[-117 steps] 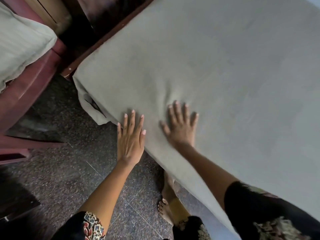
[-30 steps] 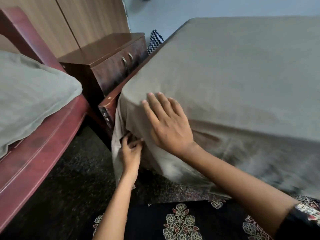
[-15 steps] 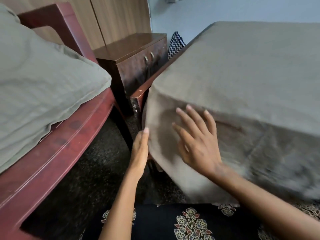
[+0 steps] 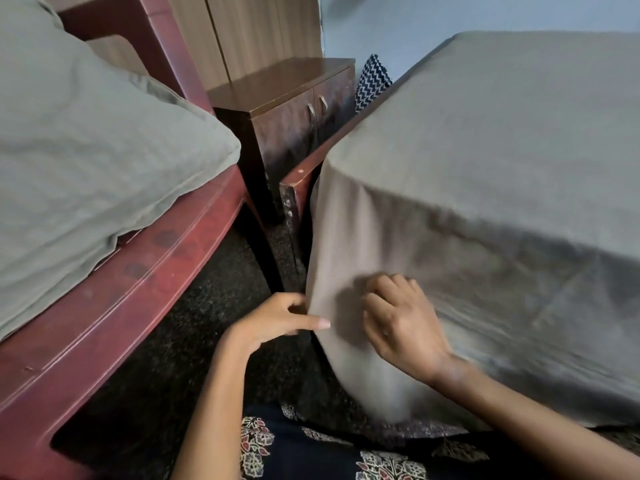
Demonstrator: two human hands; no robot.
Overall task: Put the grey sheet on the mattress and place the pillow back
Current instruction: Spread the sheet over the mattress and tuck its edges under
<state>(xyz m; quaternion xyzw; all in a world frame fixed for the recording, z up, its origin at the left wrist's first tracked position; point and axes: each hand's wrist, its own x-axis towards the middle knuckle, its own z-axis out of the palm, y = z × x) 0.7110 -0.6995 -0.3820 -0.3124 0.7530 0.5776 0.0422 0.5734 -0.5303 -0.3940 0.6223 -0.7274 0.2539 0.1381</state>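
The grey sheet covers the mattress on the right, and its corner hangs down over the wooden bed frame. My left hand pinches the hanging corner's edge, thumb on the front and fingers behind it. My right hand lies against the sheet's side just right of that, with its fingers curled into the cloth. A grey pillow lies on the red wooden seat at the left.
A dark brown bedside cabinet stands between the red seat and the bed. A black-and-white zigzag cloth item is wedged behind the bed's far corner. Dark speckled floor runs between the seat and the bed.
My left hand went from lying flat along the corner's edge to pinching it. My right hand slid lower on the sheet and its straight fingers curled.
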